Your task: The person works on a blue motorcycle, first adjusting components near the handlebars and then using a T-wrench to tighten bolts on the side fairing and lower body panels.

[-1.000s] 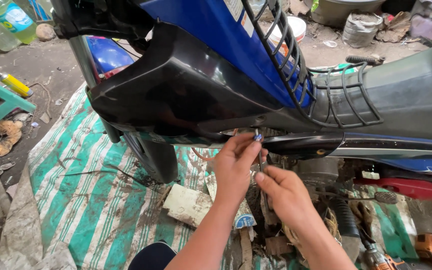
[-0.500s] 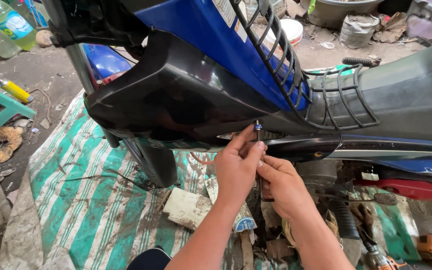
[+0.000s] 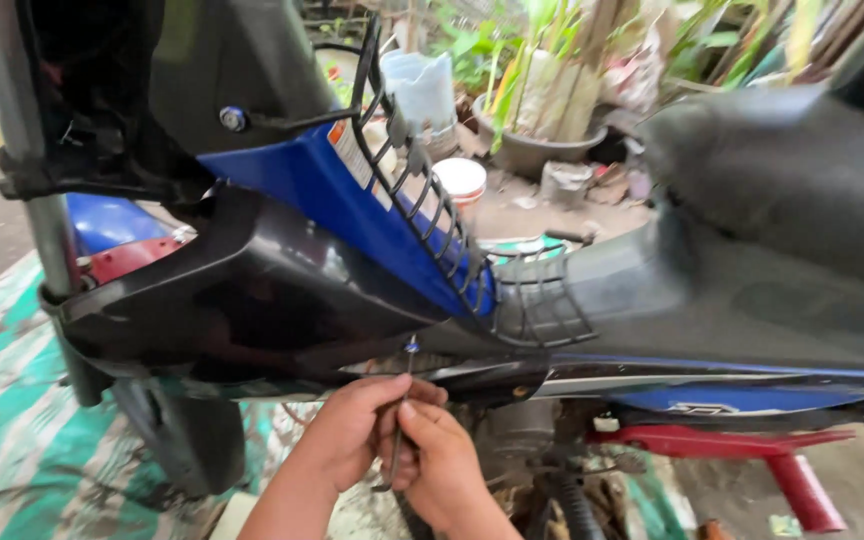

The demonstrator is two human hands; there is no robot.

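Note:
Both my hands meet under the black side cover (image 3: pixel 252 310) of a blue and black motorbike. My left hand (image 3: pixel 352 430) and my right hand (image 3: pixel 437 465) pinch a thin metal tool (image 3: pixel 399 420), a slim driver or key. Its shaft stands upright. The tip reaches a small blue-headed screw (image 3: pixel 411 347) at the cover's lower edge. The handle end of the tool pokes out below my fingers. A black wire rack (image 3: pixel 432 215) runs down the blue leg shield (image 3: pixel 352 195) just above.
The bike's black seat (image 3: pixel 782 210) fills the right side. A red frame bar (image 3: pixel 752 445) juts out below it. A green and white striped tarp (image 3: pixel 12 430) covers the ground at left. Pots, plants and a white bucket (image 3: pixel 460 182) stand behind the bike.
The view has tilted up and closed in on the bike. My hands stay together at the cover's lower edge, now gripping the tool lower, with its shaft upright under the screw.

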